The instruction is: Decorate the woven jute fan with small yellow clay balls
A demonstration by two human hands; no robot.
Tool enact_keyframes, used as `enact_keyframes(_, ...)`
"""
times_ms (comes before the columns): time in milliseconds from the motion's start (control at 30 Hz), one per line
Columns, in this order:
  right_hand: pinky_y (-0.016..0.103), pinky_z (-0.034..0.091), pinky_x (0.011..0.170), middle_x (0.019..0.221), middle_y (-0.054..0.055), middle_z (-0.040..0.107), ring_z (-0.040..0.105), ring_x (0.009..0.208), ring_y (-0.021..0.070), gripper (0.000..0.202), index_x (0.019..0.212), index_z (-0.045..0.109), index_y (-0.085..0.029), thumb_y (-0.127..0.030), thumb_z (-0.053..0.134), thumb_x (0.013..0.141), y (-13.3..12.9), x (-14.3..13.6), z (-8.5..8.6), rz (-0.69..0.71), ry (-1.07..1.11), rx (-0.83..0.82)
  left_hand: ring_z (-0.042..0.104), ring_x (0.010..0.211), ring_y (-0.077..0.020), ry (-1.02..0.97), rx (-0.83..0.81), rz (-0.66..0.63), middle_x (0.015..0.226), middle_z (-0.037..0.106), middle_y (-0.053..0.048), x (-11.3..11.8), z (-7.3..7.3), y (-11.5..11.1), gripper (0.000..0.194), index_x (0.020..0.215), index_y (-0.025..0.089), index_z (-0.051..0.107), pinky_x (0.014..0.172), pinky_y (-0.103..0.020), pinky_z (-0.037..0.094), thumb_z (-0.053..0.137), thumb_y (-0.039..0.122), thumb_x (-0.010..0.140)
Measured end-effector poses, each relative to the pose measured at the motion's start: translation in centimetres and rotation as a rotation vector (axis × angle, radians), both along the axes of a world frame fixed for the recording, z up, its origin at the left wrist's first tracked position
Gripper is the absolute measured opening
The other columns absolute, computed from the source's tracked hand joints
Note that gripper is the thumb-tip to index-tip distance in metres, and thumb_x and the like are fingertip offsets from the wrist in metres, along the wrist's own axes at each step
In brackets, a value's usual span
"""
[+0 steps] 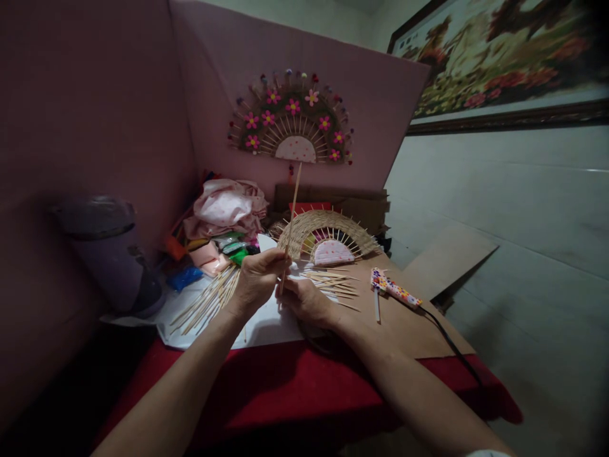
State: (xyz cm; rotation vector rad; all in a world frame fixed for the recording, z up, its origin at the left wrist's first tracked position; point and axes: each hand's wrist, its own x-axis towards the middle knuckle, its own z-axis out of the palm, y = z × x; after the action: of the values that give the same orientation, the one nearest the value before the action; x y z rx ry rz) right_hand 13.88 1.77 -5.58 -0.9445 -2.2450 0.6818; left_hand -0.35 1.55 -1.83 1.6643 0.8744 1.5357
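1. thin stick: upright, tilted slightly, between the two hands in front of the woven fan; its lower part is partly covered by fingers, and whether a second stick lies against it there cannot be told.
2. left hand: thumb and fingers pinched closed on the thin stick, above the other hand.
3. right hand: fingers drawn closed at the stick's lower end; the fingertips are partly hidden.
4. woven fan: a half-ring with a dotted half-disc; its left end passes behind the stick.
5. short sticks: loose, right of the hands, some overlapping.
6. long sticks: a spread bundle, partly covered by the left hand.
7. glue gun: flower-patterned, on brown cardboard; its cord runs past the table edge.
8. flowered fan: on the pink panel; its rim beads are blurred.
9. coloured packets: heaped beside crumpled cloth; contents unclear.
10. framed picture: cut off at upper right.
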Motion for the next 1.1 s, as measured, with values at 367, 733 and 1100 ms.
enact_keyframes(367, 0.02, 0.036, 0.058, 0.066, -0.001, 0.056, 0.047, 0.057, 0.0095, 0.008, 0.078, 0.058, -0.016, -0.011, 0.052, 0.078, -0.3, -0.2, 0.3, -0.016, -0.09, 0.117, 0.056, 0.055, -0.0109, -0.041, -0.024, -0.022, 0.06, 0.062, 0.0, 0.1, 0.0, 0.0, 0.013, 0.072, 0.015, 0.065, 0.052, -0.021, 0.044, 0.062, 0.027, 0.073)
enact_keyframes(733, 0.018, 0.038, 0.058, 0.063, 0.0, 0.06, 0.053, 0.058, 0.0093, 0.013, 0.069, 0.061, -0.014, -0.006, 0.054, 0.076, 0.0, -0.8, -0.3, -0.055, 0.004, 0.105, 0.059, 0.053, -0.0122, -0.223, -0.101, -0.15, 0.058, 0.065, -0.003, 0.1, 1.1, -0.6, 0.025, 0.081, 0.011, 0.069, 0.055, -0.023, 0.047, 0.067, 0.034, 0.072)
enact_keyframes(1100, 0.018, 0.035, 0.055, 0.061, -0.001, 0.059, 0.051, 0.056, 0.0083, 0.015, 0.064, 0.06, -0.015, -0.003, 0.057, 0.073, 0.4, -0.7, -0.6, -0.017, 0.001, 0.18, 0.061, 0.051, -0.0147, -0.21, -0.082, -0.2, 0.056, 0.064, -0.003, -0.4, 1.0, -0.2, 0.021, 0.077, 0.012, 0.068, 0.05, -0.024, 0.046, 0.069, 0.033, 0.072)
